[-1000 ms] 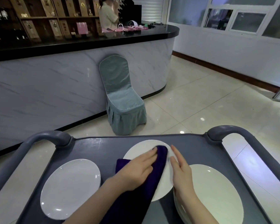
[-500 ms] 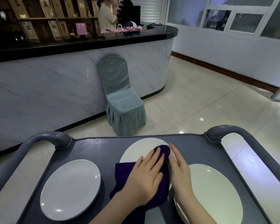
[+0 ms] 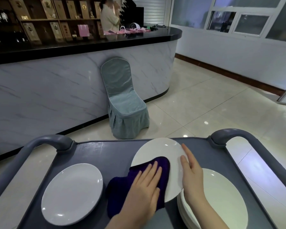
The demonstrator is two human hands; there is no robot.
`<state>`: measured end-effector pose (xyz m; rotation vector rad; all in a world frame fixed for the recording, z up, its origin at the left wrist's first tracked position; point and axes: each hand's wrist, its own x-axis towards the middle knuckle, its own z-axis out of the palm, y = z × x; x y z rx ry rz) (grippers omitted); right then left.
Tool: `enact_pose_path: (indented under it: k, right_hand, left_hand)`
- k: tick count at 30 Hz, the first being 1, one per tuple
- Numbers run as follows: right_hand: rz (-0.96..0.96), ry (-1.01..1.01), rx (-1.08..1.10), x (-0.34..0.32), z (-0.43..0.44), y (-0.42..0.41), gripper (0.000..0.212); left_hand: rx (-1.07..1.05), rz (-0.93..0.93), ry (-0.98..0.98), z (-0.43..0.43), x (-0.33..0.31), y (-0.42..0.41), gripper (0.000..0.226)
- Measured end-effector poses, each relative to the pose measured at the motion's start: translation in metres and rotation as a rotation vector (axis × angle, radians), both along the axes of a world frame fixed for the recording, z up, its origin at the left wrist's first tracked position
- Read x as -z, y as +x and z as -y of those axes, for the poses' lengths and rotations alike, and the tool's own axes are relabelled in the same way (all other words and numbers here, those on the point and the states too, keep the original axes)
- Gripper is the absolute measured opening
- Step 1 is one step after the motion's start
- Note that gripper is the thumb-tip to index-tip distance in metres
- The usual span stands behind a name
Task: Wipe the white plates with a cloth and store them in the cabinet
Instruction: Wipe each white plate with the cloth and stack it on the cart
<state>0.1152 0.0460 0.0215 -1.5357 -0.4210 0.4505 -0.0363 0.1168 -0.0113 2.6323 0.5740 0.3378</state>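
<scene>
Fingers [image 3: 153, 169] straight, our left hand [image 3: 144, 184] presses the cloth [image 3: 163, 164] onto the middle plate [image 3: 157, 149] on the cart [image 3: 106, 156], our right hand [image 3: 191, 176] flat against the plate's rim.

Overall light is dim and cool. Small bright spots glare on the glossy floor [image 3: 205, 113] and on the left plate [image 3: 72, 194]. The shelves [image 3: 40, 22] lie in shadow. Straight lines bow near the frame edges.

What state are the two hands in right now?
Left hand: open, fingers straight, pressing the purple cloth onto the middle plate.
Right hand: open, resting against that plate.
</scene>
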Motion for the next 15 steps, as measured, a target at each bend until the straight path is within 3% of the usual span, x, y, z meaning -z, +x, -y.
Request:
enact_pose_path:
  k: [3, 11, 15]
  right_hand:
    - [-0.034, -0.007, -0.078, 0.009, -0.001, -0.016, 0.036]
    - [-0.032, 0.030, -0.048, -0.004, -0.007, -0.001, 0.036]
    - [-0.036, 0.028, 0.025, -0.007, -0.004, 0.013, 0.036]
  left_hand:
    - [0.062, 0.084, -0.029, 0.001, -0.001, 0.014, 0.054]
    - [-0.235, -0.078, -0.009, -0.057, 0.001, 0.022, 0.054]
    - [-0.249, -0.159, 0.025, -0.037, 0.012, 0.001, 0.055]
